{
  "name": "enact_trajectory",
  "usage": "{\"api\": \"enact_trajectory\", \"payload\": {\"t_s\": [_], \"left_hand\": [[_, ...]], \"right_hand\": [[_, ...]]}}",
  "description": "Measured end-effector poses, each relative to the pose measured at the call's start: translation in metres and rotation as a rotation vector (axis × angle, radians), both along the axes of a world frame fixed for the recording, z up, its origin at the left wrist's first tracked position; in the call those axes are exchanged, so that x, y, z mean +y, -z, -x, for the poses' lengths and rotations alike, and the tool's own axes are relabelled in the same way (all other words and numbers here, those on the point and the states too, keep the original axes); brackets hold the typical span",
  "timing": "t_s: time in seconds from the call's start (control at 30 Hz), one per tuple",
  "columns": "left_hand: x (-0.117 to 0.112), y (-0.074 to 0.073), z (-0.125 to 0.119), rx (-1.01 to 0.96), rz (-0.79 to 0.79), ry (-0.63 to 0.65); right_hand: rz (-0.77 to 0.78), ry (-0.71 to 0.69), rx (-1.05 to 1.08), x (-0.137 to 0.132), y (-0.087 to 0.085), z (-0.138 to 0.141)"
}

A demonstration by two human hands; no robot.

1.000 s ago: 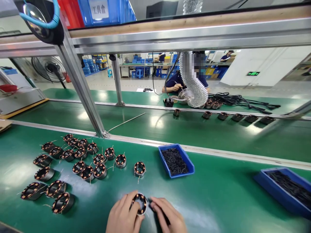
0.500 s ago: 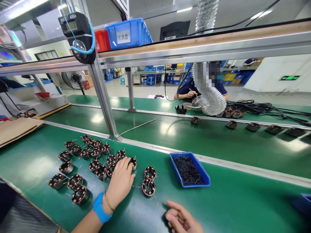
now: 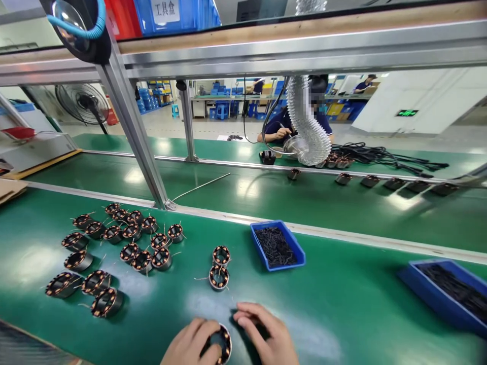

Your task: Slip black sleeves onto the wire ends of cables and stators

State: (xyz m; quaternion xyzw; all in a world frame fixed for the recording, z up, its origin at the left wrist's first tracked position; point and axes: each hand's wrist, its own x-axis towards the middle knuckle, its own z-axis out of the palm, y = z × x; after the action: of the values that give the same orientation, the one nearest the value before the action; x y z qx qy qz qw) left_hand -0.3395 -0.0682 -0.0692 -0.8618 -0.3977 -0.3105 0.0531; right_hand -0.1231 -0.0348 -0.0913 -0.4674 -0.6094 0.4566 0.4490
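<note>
My left hand (image 3: 196, 344) grips a motor stator (image 3: 225, 343), a ring with copper windings, low in the view near the table's front. Its fingers reach over and into the ring and hide part of it. Just to the right, my right hand (image 3: 266, 332) is empty, its fingers curved and the thumb apart from them. Two more stators stand together beyond my hands, the nearer stator (image 3: 218, 278) touching the farther stator (image 3: 221, 256). At the left, several stators (image 3: 141, 261) with loose wire ends stand in a cluster on the green table.
A blue tray (image 3: 277, 246) of small black strips stands beyond my right hand, and another blue tray (image 3: 449, 291) lies at the far right. A metal post (image 3: 133, 132) and rail border the table. Across it, a person (image 3: 279, 133) works beside a silver duct (image 3: 310, 126).
My left hand has taken a stator from the cluster's right end and brought it toward me, beside my right hand. The view has shifted down and to the right.
</note>
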Motion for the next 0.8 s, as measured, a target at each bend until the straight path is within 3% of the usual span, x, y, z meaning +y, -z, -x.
{"api": "enact_trajectory", "payload": {"t_s": [0.13,0.23,0.6,0.8], "left_hand": [[0.008,-0.008,-0.012,-0.038,-0.036,0.013],[0.008,-0.009,-0.010,-0.048,-0.032,0.013],[0.004,-0.006,-0.008,-0.031,0.015,0.011],[0.005,-0.007,-0.010,-0.059,0.017,-0.008]], "right_hand": [[-0.314,0.014,-0.074,0.001,-0.013,0.003],[-0.427,-0.006,-0.109,0.002,-0.016,0.003],[-0.553,-0.121,-0.181,0.001,-0.016,0.007],[-0.544,-0.153,-0.175,0.000,-0.016,-0.003]]}}
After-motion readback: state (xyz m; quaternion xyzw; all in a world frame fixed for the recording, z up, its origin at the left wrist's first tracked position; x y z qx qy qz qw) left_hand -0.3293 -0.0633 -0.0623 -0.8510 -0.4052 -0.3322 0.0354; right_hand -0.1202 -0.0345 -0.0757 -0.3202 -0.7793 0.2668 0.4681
